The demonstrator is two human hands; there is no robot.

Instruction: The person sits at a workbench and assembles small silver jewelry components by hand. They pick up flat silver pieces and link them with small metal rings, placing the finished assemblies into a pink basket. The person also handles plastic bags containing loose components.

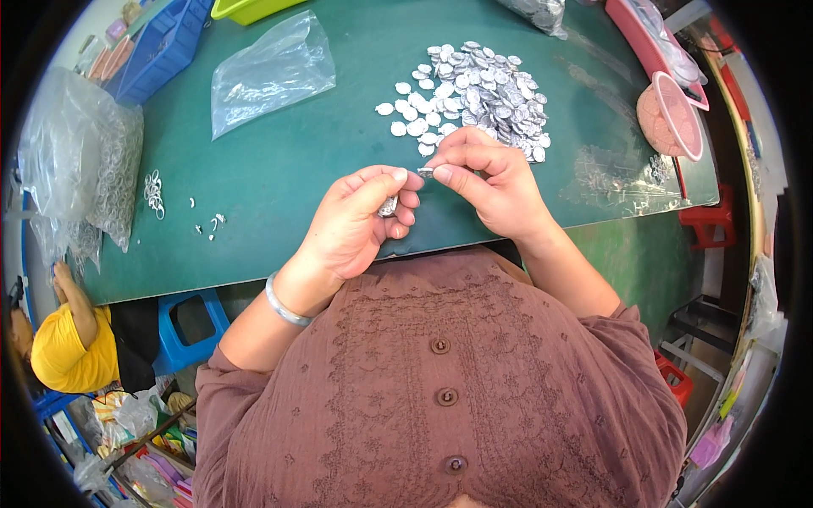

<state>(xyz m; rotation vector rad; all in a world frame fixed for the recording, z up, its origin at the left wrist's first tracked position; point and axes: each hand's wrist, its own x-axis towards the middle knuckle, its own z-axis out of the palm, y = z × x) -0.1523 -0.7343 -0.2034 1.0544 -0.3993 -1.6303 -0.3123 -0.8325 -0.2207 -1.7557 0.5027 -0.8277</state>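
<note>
A small silver metal disc is pinched between the thumb and fingertips of my right hand. My left hand is right beside it, its thumb and index finger close to the disc's edge. Several more silver discs sit in the curled fingers of that hand, partly hidden by them. Just beyond my hands, a heap of similar round silver pieces lies on the green table, with a looser scatter on its left side.
A flat clear plastic bag lies at the far left. Near the left edge stands a bulging bag of metal rings, beside a few loose rings. A pink basket is at the right. A person in yellow sits at lower left.
</note>
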